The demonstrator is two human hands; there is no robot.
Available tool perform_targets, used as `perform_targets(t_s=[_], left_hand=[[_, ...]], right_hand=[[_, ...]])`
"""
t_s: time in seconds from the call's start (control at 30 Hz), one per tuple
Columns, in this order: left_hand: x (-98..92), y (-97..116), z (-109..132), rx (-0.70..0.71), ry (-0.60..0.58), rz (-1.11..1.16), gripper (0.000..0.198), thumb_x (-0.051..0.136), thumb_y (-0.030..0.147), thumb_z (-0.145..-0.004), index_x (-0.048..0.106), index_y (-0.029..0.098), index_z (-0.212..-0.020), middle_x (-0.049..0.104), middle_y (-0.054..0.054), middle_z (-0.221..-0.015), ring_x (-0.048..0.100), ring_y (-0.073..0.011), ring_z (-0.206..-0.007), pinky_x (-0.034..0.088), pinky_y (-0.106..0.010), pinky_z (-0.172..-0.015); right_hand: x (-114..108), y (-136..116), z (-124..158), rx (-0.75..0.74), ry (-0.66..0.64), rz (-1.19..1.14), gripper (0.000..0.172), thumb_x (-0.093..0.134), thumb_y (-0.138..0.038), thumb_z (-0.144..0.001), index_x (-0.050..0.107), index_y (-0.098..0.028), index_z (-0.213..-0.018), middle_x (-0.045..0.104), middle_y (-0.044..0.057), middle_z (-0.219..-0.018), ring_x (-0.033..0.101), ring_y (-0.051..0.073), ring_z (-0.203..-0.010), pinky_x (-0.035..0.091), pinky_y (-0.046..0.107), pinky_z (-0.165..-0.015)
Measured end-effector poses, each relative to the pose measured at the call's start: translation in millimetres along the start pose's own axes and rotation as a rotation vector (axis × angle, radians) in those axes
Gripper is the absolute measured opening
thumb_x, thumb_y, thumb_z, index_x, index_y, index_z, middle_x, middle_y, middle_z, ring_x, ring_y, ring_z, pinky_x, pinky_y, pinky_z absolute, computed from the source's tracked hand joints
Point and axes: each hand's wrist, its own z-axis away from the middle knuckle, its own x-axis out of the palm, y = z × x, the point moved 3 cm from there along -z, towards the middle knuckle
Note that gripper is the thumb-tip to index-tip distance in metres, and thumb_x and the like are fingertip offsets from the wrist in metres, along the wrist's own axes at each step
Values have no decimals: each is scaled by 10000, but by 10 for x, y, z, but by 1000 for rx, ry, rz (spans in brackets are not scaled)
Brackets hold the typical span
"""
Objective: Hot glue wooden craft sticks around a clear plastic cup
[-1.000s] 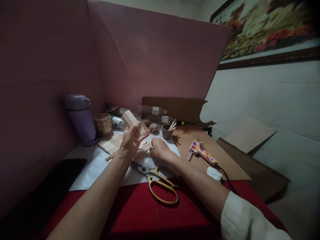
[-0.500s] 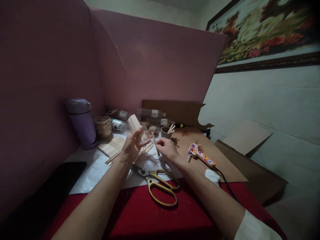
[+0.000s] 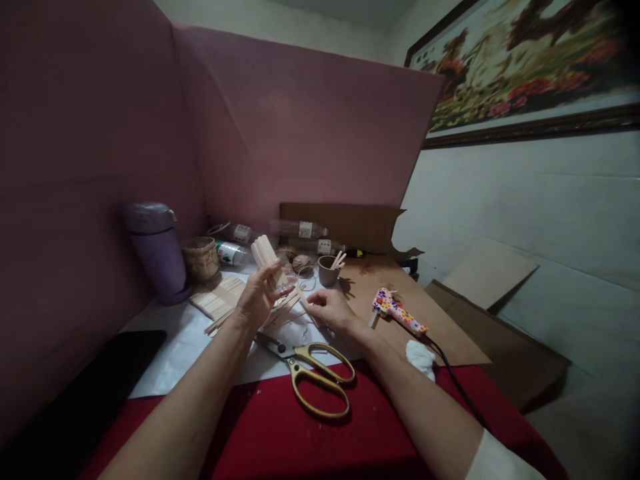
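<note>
My left hand (image 3: 260, 297) is raised above the table and grips a panel of glued wooden sticks (image 3: 265, 255) that stands up from its fingers. My right hand (image 3: 330, 308) is closed in a pinch on a single thin wooden stick (image 3: 301, 298) just right of the panel, its end pointing toward my left hand. Loose wooden sticks (image 3: 220, 299) lie on the white paper (image 3: 180, 343) under both hands. Yellow-handled scissors (image 3: 320, 380) lie just in front of my hands.
A flowered glue gun (image 3: 397, 311) with a black cord rests on brown cardboard (image 3: 440, 333) to the right, a white wad beside it. At the back stand a purple flask (image 3: 155, 250), a small woven basket (image 3: 200, 259), a cup of sticks (image 3: 327, 270), twine and plastic bottles. Pink boards wall the table.
My right hand lifted a single stick off the pile and brought it toward the panel in my left hand. The left hand kept its hold on the panel.
</note>
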Motion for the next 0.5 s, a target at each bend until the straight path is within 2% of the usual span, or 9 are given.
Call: perform_targets(t_s=[0.17, 0.3, 0.4, 0.5], left_hand=[[15, -20, -7, 13, -51, 36, 206, 702, 178, -695, 596, 153, -869, 667, -31, -761, 686, -190, -681, 602, -338, -645], [48, -62, 13, -19, -73, 30, 234, 725, 164, -690, 575, 162, -869, 669, -33, -742, 686, -192, -651, 603, -336, -635], [71, -93, 30, -37, -92, -8, 250, 732, 177, -698, 569, 161, -886, 671, -30, -721, 680, -184, -623, 591, -300, -591], [70, -108, 28, -25, -84, -46, 255, 733, 188, -707, 576, 153, -905, 686, -35, -730, 683, -183, -618, 591, -295, -577]], right_hand=[[24, -33, 41, -22, 30, 139, 176, 617, -111, -756, 773, -135, -835, 750, 63, -805, 644, 177, -748, 454, 259, -700], [15, -91, 99, -76, 82, 253, 213, 593, -132, -823, 783, -154, -916, 772, 102, -964, 673, 208, -894, 457, 287, -826], [19, -148, 126, -108, 131, 309, 228, 567, -156, -863, 785, -167, -928, 778, 102, -996, 686, 208, -923, 459, 282, -836], [-72, -248, 139, -88, 172, 280, 214, 571, -217, -880, 781, -176, -899, 782, 83, -940, 690, 199, -863, 466, 274, -780]])
